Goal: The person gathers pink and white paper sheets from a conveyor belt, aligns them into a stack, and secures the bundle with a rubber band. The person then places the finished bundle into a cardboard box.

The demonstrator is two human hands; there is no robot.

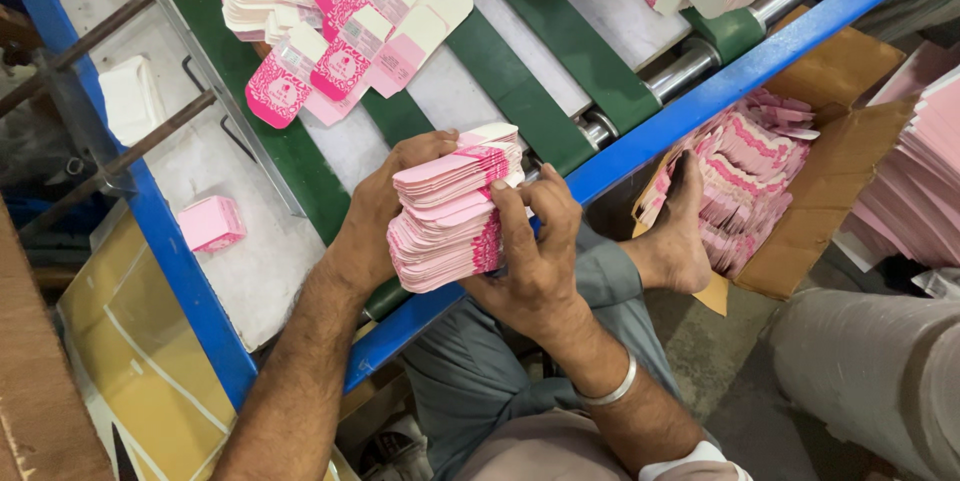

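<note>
At the far left a small pink box (211, 223) lies alone on the counter (250, 271). Your left hand (385, 206) cups the stack of pink carton blanks (450, 209) from its left side, grip pressed flat against it. The stack's long edges run left to right, sitting between both hands above the blue rail (640, 146). Your right hand (530, 251) pinches its near edge, equally close.

A stack of flat cartons (455, 209) sits between both hands at the bench's (190, 281) near edge; loose cartons (340, 51) lie farther back, a carton-filled box (800, 211) to the right.
</note>
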